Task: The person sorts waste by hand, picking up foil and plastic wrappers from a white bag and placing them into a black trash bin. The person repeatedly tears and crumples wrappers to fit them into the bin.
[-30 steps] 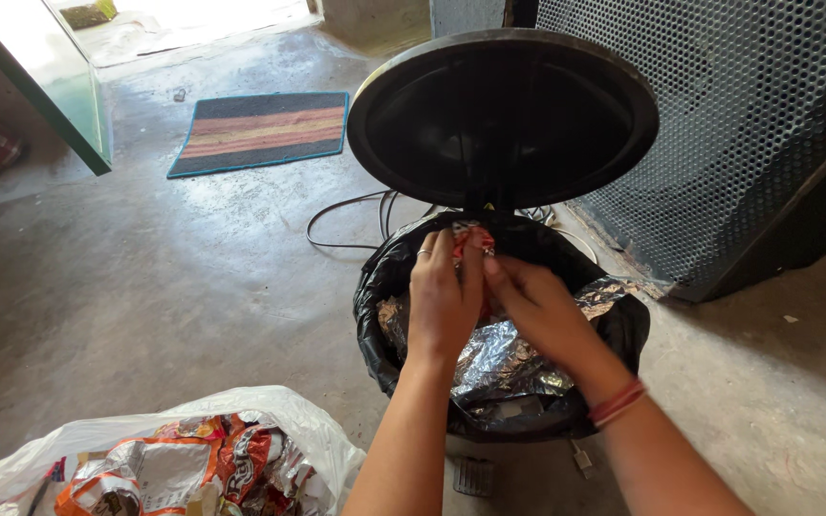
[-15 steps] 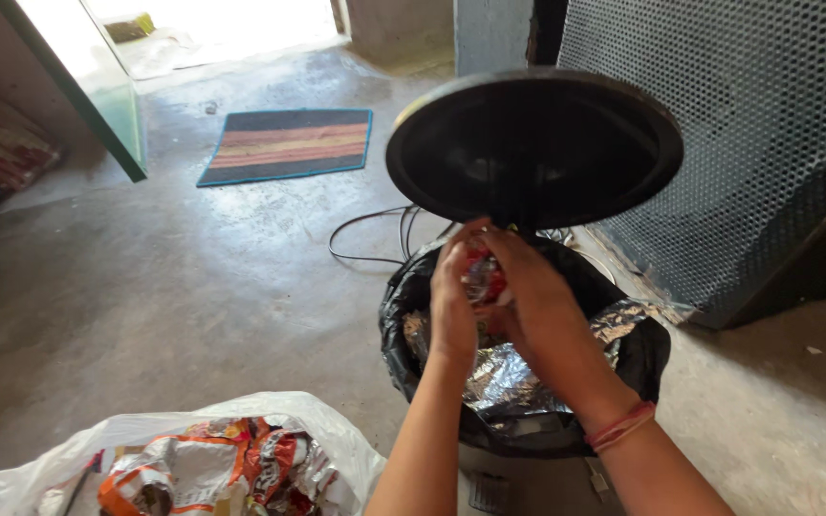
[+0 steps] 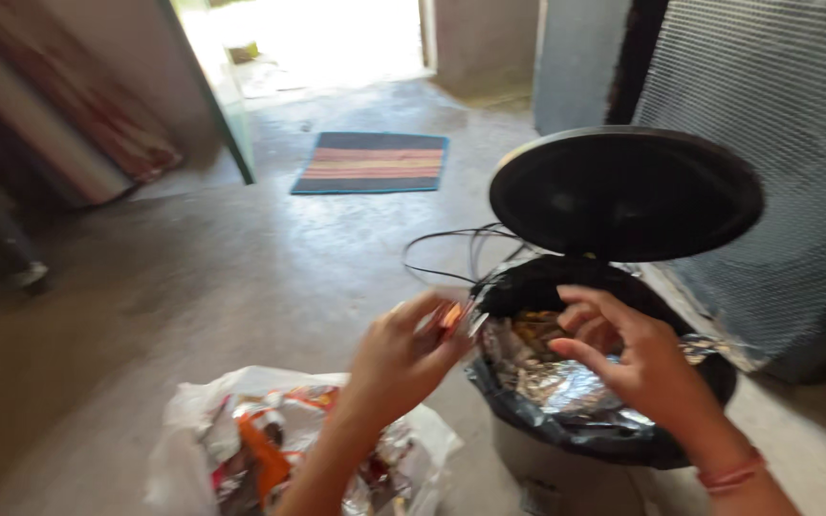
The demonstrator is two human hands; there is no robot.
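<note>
On the concrete floor [image 3: 193, 287], with a striped mat [image 3: 372, 162] at 12 o'clock, the left hand [image 3: 402, 358] pinches a wrapper scrap [image 3: 453, 314] beside the foil-filled bin [image 3: 614, 420], while the right hand [image 3: 635, 358] is open over it and a white bag [image 3: 193, 420] of wrappers lies at 7 o'clock.

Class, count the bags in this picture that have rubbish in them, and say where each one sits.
2. A black plastic liner bag sits inside the lidded bin at right, under the right hand. A white plastic bag of crumpled wrappers lies on the floor at lower left. Others could be out of frame.
</note>
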